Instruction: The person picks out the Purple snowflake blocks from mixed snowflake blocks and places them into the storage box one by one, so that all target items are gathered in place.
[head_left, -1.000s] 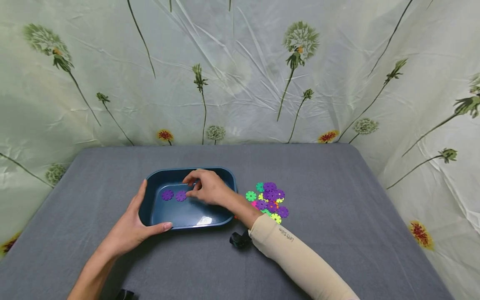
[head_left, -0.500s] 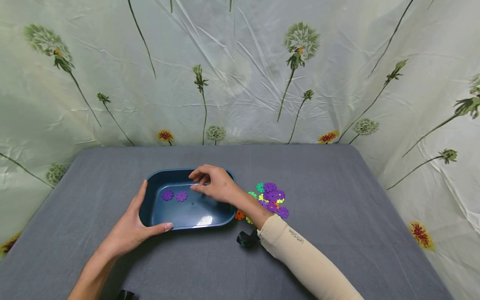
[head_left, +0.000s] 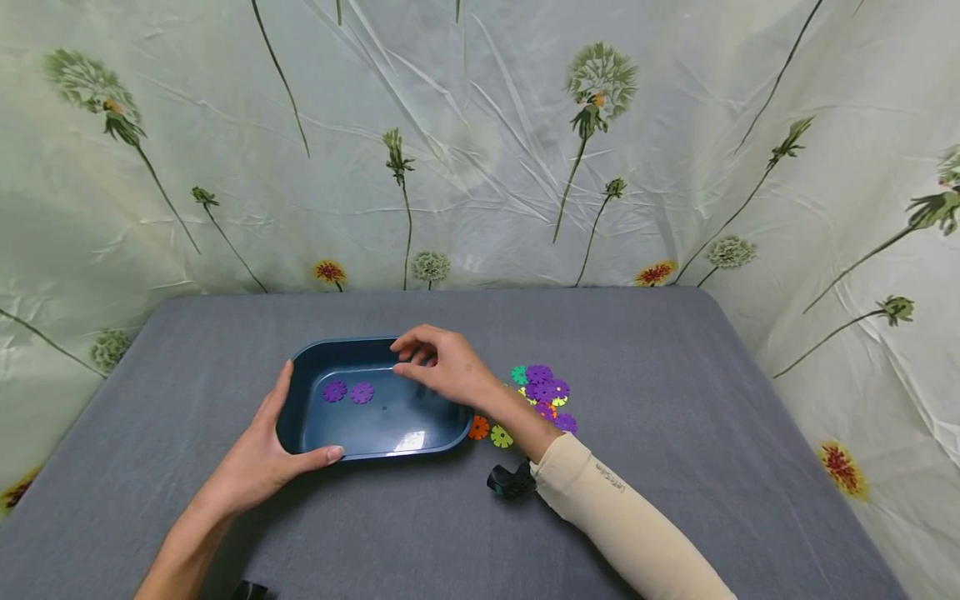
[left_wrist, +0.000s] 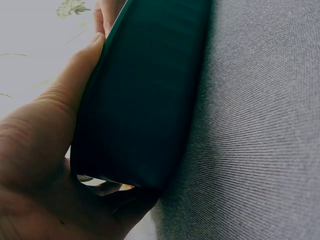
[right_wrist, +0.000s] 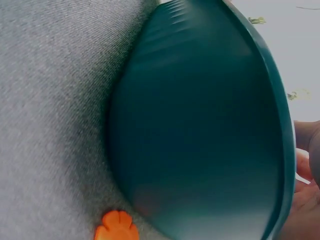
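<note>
A dark blue plastic tray [head_left: 375, 429] stands left of centre on the table. My left hand [head_left: 258, 454] grips its left end, thumb on the near rim; in the left wrist view that hand wraps the corner beside the outer wall [left_wrist: 145, 90]. Inside lie two purple notched discs [head_left: 334, 391], side by side. Over the tray's right part hovers my right hand [head_left: 450, 367], fingers loosely bent, with nothing visible between them. In the right wrist view, part of that hand [right_wrist: 307, 175] shows past the rim, above an orange disc [right_wrist: 117, 227].
Right of the tray lies a loose pile of notched discs, mostly purple [head_left: 543, 389], with a green disc [head_left: 519, 375] at its back. A yellow-green disc [head_left: 501, 436] lies nearer. The right forearm covers part of the pile. A floral curtain [head_left: 480, 167] hangs behind the grey table [head_left: 712, 467].
My right hand has drawn back to the right and slightly up, away from the two purple discs. The orange and yellow-green discs have come into sight. My left hand stays on the tray.
</note>
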